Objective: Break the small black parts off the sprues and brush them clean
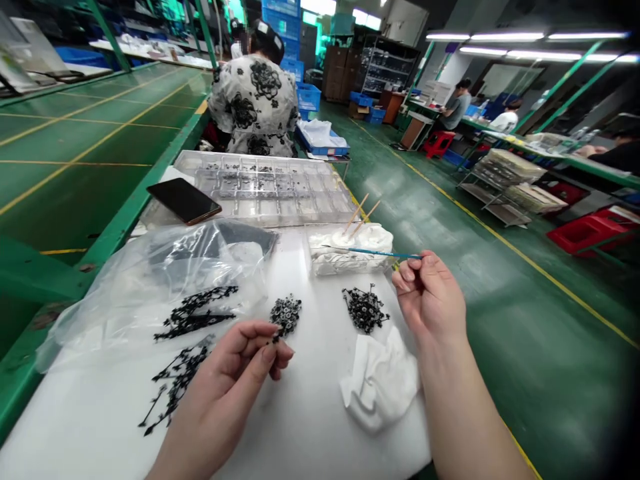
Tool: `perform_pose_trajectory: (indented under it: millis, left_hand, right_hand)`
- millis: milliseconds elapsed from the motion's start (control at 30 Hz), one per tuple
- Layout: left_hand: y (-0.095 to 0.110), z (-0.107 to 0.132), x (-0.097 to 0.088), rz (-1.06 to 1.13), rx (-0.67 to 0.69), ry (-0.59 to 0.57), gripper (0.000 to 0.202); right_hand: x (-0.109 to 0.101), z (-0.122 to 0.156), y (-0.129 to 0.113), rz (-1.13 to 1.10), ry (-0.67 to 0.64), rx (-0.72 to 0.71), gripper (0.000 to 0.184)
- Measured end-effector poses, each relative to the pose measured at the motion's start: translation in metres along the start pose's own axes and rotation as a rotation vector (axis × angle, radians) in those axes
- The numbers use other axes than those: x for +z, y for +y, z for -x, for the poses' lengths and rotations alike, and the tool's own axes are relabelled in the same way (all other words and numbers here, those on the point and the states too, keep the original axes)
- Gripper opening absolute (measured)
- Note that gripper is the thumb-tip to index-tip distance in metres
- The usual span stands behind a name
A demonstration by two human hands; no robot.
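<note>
Between the thumb and fingers of my left hand [245, 373] is a small black part [275, 336]. My right hand [433, 300] pinches the rear end of a fine blue-handled paintbrush [383, 253], whose thin tip points left across a clear box [320, 268] of white cloth. Beyond my left fingers lies a pile of small black ring-like parts [286, 315]. A second heap of black parts [366, 309] sits to the right, near my right wrist. Black branched strips of parts [195, 312] lie left of my left hand, some hidden behind it.
A crumpled white cloth [383, 383] lies on the white tabletop [310, 427]. A clear plastic bag [165, 267], a phone [185, 200] and a compartment tray [260, 210] are farther back. Two wooden sticks [357, 215] stand in the cloth box. Ahead sits a person [257, 100] beside the green conveyor [110, 133].
</note>
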State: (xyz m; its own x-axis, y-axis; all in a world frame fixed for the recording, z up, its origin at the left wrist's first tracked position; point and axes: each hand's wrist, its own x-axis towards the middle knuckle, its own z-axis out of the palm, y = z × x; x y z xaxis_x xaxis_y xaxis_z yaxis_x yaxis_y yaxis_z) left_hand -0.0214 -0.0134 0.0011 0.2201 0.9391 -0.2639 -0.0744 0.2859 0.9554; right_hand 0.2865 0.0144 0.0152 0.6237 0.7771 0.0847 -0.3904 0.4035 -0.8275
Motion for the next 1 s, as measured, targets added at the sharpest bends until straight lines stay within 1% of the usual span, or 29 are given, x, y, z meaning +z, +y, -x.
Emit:
perform_pose_trajectory:
  millis: [167, 267, 333, 467, 600, 1000]
  left_hand:
    - [0.005, 0.000, -0.002, 0.157, 0.079, -0.010, 0.021]
    - [0.008, 0.001, -0.002, 0.240, 0.121, -0.004, 0.021]
    - [0.008, 0.001, -0.002, 0.271, 0.149, -0.009, 0.023]
    - [0.006, 0.000, -0.003, 0.308, 0.178, -0.047, 0.021]
    - [0.004, 0.001, -0.004, 0.321, 0.164, -0.079, 0.019]
    - [0.005, 0.002, -0.003, 0.331, 0.167, -0.078, 0.018]
  right_hand:
    - [0.014, 0.025, 0.006, -0.024, -0.156, 0.161, 0.034]
    - [0.019, 0.036, 0.007, -0.021, -0.236, 0.197, 0.029]
    - [0.020, 0.040, 0.008, -0.004, -0.270, 0.191, 0.027]
    - [0.021, 0.044, 0.009, 0.069, -0.293, 0.142, 0.024]
    - [0.023, 0.047, 0.009, 0.101, -0.307, 0.149, 0.025]
    - [0.024, 0.048, 0.012, 0.110, -0.306, 0.148, 0.025]
